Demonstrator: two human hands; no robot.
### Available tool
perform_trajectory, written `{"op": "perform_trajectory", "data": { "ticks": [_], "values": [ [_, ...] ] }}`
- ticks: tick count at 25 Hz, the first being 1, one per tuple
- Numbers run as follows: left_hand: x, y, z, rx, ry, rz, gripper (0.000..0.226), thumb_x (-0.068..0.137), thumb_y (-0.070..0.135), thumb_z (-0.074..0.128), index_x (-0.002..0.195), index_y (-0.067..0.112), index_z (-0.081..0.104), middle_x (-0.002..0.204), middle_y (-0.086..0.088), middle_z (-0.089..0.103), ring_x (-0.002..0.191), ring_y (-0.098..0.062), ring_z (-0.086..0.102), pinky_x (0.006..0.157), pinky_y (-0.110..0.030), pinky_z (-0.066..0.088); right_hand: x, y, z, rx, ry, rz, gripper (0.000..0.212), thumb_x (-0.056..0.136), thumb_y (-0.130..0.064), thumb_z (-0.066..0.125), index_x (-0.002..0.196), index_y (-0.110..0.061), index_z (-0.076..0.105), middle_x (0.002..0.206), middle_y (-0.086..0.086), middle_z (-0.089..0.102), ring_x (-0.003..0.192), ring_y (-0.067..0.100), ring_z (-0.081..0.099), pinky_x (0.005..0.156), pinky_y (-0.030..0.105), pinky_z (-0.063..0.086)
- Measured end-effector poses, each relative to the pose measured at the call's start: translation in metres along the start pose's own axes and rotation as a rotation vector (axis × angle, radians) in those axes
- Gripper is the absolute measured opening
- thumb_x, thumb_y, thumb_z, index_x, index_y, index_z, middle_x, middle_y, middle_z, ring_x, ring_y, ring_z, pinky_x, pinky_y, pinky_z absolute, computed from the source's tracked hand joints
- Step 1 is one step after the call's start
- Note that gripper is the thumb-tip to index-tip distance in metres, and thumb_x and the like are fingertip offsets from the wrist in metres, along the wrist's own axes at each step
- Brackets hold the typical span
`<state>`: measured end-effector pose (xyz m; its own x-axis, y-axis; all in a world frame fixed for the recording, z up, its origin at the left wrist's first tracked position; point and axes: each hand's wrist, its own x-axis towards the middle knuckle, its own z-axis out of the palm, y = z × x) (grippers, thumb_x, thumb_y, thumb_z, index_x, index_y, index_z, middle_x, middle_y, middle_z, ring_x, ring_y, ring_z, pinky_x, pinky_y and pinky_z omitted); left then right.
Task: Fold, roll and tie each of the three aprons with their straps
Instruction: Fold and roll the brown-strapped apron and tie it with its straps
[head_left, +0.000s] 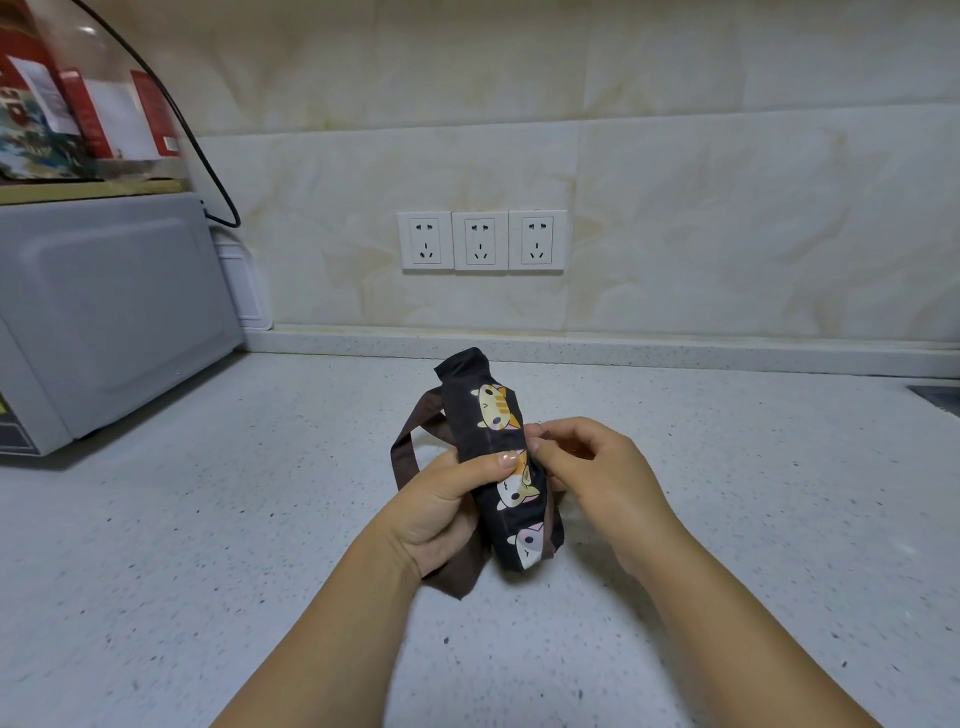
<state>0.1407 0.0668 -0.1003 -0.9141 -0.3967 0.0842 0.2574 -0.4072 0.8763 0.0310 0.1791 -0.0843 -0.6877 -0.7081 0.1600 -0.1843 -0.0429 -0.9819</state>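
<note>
as rolled apron (491, 415) tilts between the hands | left hand (447, 509) grips it | right hand (597, 473) pinches it

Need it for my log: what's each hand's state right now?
Left hand: grips the rolled apron.
Right hand: pinches that apron too.

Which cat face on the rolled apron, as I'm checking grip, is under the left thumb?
The middle cat face, partly under the left hand; orange striped one above and pinkish one below are uncovered.
</note>
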Motion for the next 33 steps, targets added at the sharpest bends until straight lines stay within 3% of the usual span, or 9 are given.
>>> {"op": "perform_trajectory", "data": {
  "ticks": [6, 9, 16, 19, 22, 28, 33],
  "values": [
    [-0.001, 0.001, 0.002, -0.031, 0.001, -0.022, 0.029, 0.073, 0.005, 0.071, 0.102, 0.005, 0.075, 0.103, -0.018, 0.071, 0.094, -0.026, 0.07, 0.08, -0.035, 0.057, -0.002, -0.001, 0.0, 0.022, 0.057, -0.078, 0.014, 0.083, -0.012, 0.073, 0.081, -0.025, 0.077, 0.082, -0.012, 0.075, 0.077, 0.002, 0.069, 0.064, 0.012, 0.051],
    [-0.001, -0.002, 0.004, -0.068, 0.01, -0.046, 0.026, 0.076, 0.004, 0.066, 0.1, 0.007, 0.077, 0.104, -0.017, 0.072, 0.095, -0.025, 0.07, 0.082, -0.034, 0.057, -0.001, 0.002, 0.002, -0.06, 0.118, -0.118, 0.018, 0.083, -0.015, 0.073, 0.076, -0.031, 0.076, 0.086, -0.011, 0.074, 0.079, 0.001, 0.068, 0.071, 0.019, 0.053],
    [0.003, -0.008, 0.005, -0.077, 0.004, -0.048, 0.038, 0.067, 0.011, 0.076, 0.105, 0.012, 0.076, 0.113, -0.015, 0.069, 0.106, -0.026, 0.065, 0.103, -0.044, 0.047, 0.001, 0.007, 0.007, -0.039, 0.132, -0.025, 0.015, 0.089, -0.018, 0.067, 0.079, -0.023, 0.076, 0.077, -0.013, 0.074, 0.072, 0.004, 0.07, 0.063, 0.019, 0.053],
    [0.004, -0.009, 0.004, 0.017, 0.026, -0.073, 0.031, 0.074, 0.007, 0.074, 0.105, 0.011, 0.076, 0.112, -0.015, 0.069, 0.106, -0.026, 0.065, 0.102, -0.04, 0.048, 0.002, 0.009, 0.007, 0.029, 0.14, 0.056, 0.019, 0.092, -0.021, 0.063, 0.078, -0.023, 0.076, 0.077, -0.01, 0.075, 0.072, 0.008, 0.071, 0.061, 0.02, 0.053],
    [0.006, -0.009, -0.001, 0.05, 0.047, -0.093, 0.042, 0.076, 0.007, 0.073, 0.117, 0.003, 0.067, 0.12, -0.022, 0.065, 0.112, -0.031, 0.062, 0.104, -0.043, 0.046, 0.005, 0.014, 0.008, -0.088, 0.188, 0.039, 0.02, 0.093, -0.024, 0.061, 0.077, -0.019, 0.073, 0.08, -0.008, 0.073, 0.075, 0.01, 0.07, 0.064, 0.024, 0.053],
    [0.005, -0.007, -0.001, 0.08, 0.038, -0.109, 0.037, 0.077, 0.008, 0.07, 0.115, 0.004, 0.07, 0.118, -0.019, 0.067, 0.109, -0.029, 0.064, 0.101, -0.041, 0.048, 0.005, 0.014, 0.003, -0.168, 0.187, -0.01, 0.02, 0.088, -0.025, 0.065, 0.07, -0.021, 0.07, 0.072, -0.011, 0.069, 0.065, -0.001, 0.062, 0.053, 0.009, 0.041],
    [0.003, -0.005, -0.001, 0.101, 0.019, -0.115, 0.036, 0.078, 0.007, 0.068, 0.114, 0.003, 0.07, 0.116, -0.019, 0.068, 0.106, -0.027, 0.065, 0.096, -0.037, 0.052, 0.006, 0.013, 0.003, -0.095, 0.154, 0.071, 0.025, 0.089, -0.019, 0.064, 0.065, -0.019, 0.068, 0.065, -0.014, 0.068, 0.068, 0.01, 0.064, 0.062, 0.021, 0.049]
  ]
}}
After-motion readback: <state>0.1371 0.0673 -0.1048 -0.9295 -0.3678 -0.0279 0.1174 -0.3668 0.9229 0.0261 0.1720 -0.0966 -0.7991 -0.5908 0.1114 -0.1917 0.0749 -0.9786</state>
